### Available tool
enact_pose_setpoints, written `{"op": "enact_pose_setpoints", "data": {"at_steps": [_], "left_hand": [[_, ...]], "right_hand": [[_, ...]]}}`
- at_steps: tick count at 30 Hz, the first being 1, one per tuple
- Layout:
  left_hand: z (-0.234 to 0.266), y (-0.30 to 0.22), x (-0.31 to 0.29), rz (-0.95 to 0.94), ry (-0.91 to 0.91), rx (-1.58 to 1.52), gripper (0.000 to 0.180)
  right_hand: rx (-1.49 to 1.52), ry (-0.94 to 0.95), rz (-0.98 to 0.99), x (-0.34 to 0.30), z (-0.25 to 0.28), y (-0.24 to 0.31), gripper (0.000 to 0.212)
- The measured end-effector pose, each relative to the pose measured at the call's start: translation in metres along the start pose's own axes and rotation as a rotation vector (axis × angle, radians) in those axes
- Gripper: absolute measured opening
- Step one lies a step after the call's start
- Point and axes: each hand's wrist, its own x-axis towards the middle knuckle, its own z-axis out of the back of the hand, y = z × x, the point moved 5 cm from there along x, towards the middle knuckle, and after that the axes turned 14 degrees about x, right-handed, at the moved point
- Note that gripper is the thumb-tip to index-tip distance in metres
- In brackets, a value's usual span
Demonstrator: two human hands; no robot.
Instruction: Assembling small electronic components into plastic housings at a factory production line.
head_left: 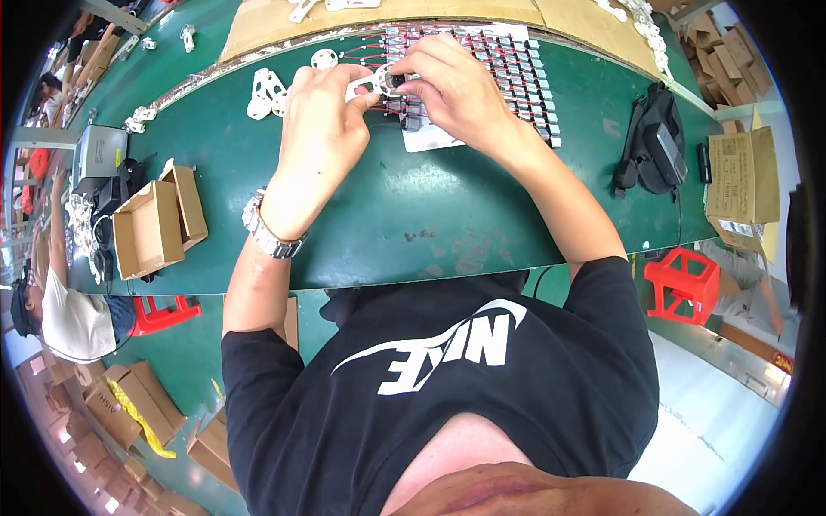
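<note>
My left hand [325, 116] is closed on a white plastic part [360, 86] with a ring-shaped end, held above the green table. Fingers of my right hand [456, 90] pinch a small dark piece [397, 80] at that ring end; its exact kind is partly hidden by the fingertips. Beyond and beside my right hand lie rows of small grey-and-black blocks with red wires [520, 82], on a white sheet [428, 140]. Left of my left hand rest more white plastic parts [267, 93] and a round white piece [323, 59].
Open cardboard boxes [148, 230] stand at the table's left, near a grey metal box [101, 157]. A black bag [656, 146] lies to the right, with a carton [742, 176] beyond. Red stools [682, 285] flank the table. Another person [76, 314] sits at the left.
</note>
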Motion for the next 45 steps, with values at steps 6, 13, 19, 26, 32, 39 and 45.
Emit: {"op": "enact_pose_setpoints", "data": {"at_steps": [6,13,19,26,32,39,45], "left_hand": [[-0.013,0.011,-0.004,0.112,0.154,-0.133,0.027],[-0.007,0.001,-0.003,0.000,0.071,-0.169,0.028],[-0.008,-0.011,-0.001,-0.097,0.022,-0.158,0.029],[-0.016,-0.011,0.001,-0.041,0.042,-0.129,0.029],[-0.008,-0.008,0.007,0.046,0.113,-0.199,0.027],[0.004,-0.018,0.009,-0.053,0.034,-0.144,0.027],[0.007,-0.025,0.006,-0.103,-0.019,-0.133,0.028]], "right_hand": [[0.240,0.049,-0.217,-0.003,-0.005,-0.015,0.021],[1.018,0.174,-0.830,-0.017,-0.010,-0.032,0.041],[0.937,0.079,-0.856,-0.015,-0.012,-0.027,0.029],[0.647,0.026,-0.837,-0.015,-0.015,-0.036,0.025],[0.627,0.164,-0.650,-0.011,0.002,-0.030,0.035],[0.667,0.104,-0.494,-0.010,0.000,-0.036,0.036],[0.995,0.085,-0.760,-0.011,0.000,-0.033,0.036]]}}
